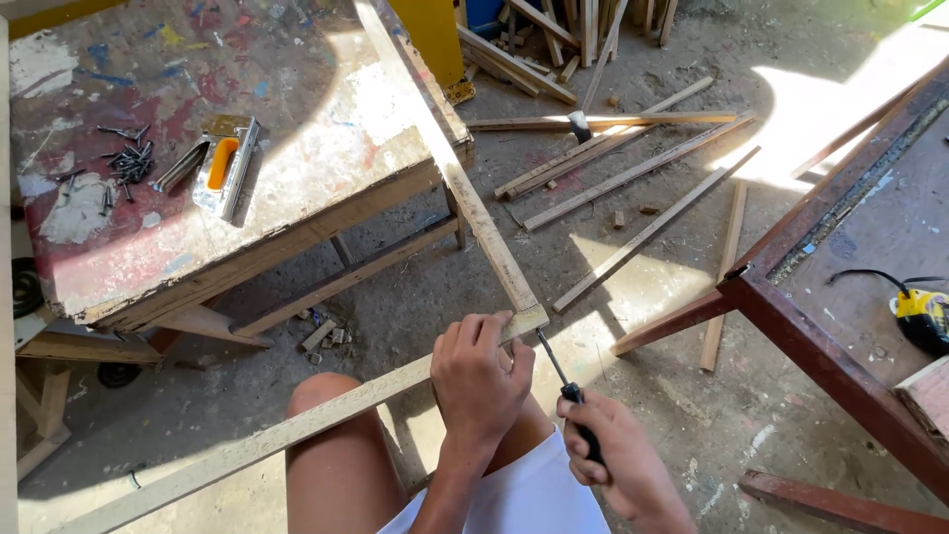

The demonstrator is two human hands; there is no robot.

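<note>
Item one, far left: paint-splashed tabletop (297, 89), bearing a loose heap of dark nails (127, 163) and, just beside it, a metal staple gun (223, 163) with an orange handle insert, lying flat and apart from both hands. Item two: wooden frame (465, 188) of thin battens, one batten leaning up over the tabletop edge toward the top of the view, the other running low and leftward across my bare knee (331, 435); the two meet at a corner joint (524, 318). I judge the lean on the tabletop and the knee serves to steady the joint for work. Item three: my left hand (479, 381), its grip wrapped shut over the lower batten right at the corner, pinning it. Item four: my right hand (618, 465), grip closed about the black handle of a screwdriver (559, 371); the tool's long axis runs from lower right to upper left, its thin shaft pointing up at the corner, tip at or just short of the wood; I cannot tell which. Item five, right: loose wood strips (643, 168) and a hammer (581, 127) on the concrete floor (672, 396), a dark red frame (820, 346), a yellow power tool (924, 314).
</note>
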